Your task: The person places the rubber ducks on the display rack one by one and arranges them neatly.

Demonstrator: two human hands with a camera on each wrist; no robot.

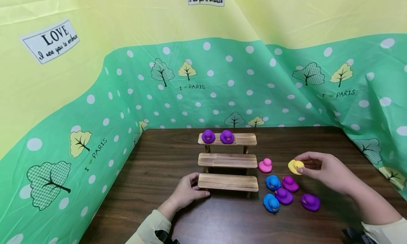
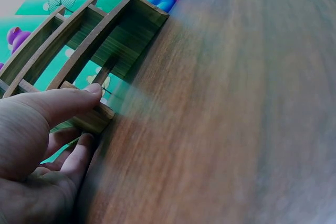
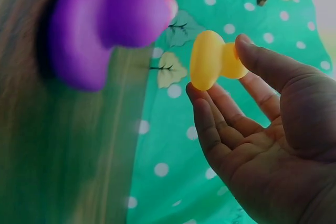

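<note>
My right hand pinches a yellow rubber duck between thumb and fingers, to the right of the other ducks. In the right wrist view the yellow duck shows at the fingertips, apart from the large purple duck. With my left hand I grip the lower left end of a three-tier wooden stand. The left wrist view has the thumb against the stand's wooden support, fingers curled behind it. Two purple ducks sit on the top tier, at its left and middle.
On the dark wooden table, right of the stand, lie a pink duck, two blue ducks and three purple ducks. A green and yellow patterned cloth hangs around the back and sides of the table.
</note>
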